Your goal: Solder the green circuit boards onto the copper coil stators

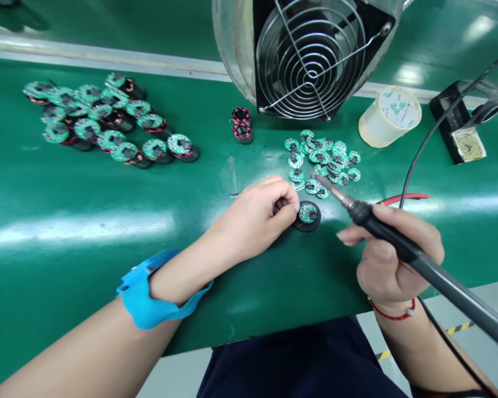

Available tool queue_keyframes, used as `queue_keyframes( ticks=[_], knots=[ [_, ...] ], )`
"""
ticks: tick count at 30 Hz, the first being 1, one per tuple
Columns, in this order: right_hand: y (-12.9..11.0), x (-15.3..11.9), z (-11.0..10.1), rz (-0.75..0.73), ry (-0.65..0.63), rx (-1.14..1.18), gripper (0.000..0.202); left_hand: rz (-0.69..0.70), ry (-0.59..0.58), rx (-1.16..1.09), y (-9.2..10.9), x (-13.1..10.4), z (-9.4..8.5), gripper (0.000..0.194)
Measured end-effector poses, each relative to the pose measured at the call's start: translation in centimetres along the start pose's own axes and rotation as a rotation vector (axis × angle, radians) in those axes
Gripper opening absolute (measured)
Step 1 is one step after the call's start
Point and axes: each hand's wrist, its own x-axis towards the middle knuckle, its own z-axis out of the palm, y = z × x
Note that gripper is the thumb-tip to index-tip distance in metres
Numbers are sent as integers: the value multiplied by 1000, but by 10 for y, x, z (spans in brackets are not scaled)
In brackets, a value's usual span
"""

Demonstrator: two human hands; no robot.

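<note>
My left hand [259, 218] is closed at the edge of a black round base [302, 225], its thumb and fingertips pinched together; what lies between them is mostly hidden. On that base rests a round green circuit board [307, 213]. My right hand [398, 254] grips a soldering iron [402, 243], whose tip points up and left above a pile of small round green boards [336, 160]. Red-handled pliers or a similar tool [404, 198], partly hidden, lie behind the iron.
A caged fan [311, 72] stands at the back. Several board-topped black cylinders [108, 119] sit at left, with two pink-and-black coils [241, 131] near the centre. A tape roll [390, 116] and an iron stand with sponge [468, 145] are at right; a black cable [423, 138] hangs there.
</note>
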Motion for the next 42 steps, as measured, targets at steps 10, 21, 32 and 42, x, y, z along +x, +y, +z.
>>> queue_keyframes(
  ticks=[10,21,32,42],
  knots=[
    [11,15,22,-20,-353,-222,45,40,16,19,-1,0,1,17],
    [20,19,14,-11,-440,-142,46,-58,-157,171,5,-12,-12,17],
    [19,13,28,-64,-295,-299,39,15,-130,1,3,-12,-4,10],
    [11,13,18,-153,-295,-265,42,-33,-43,-133,10,-10,3,10]
  ],
)
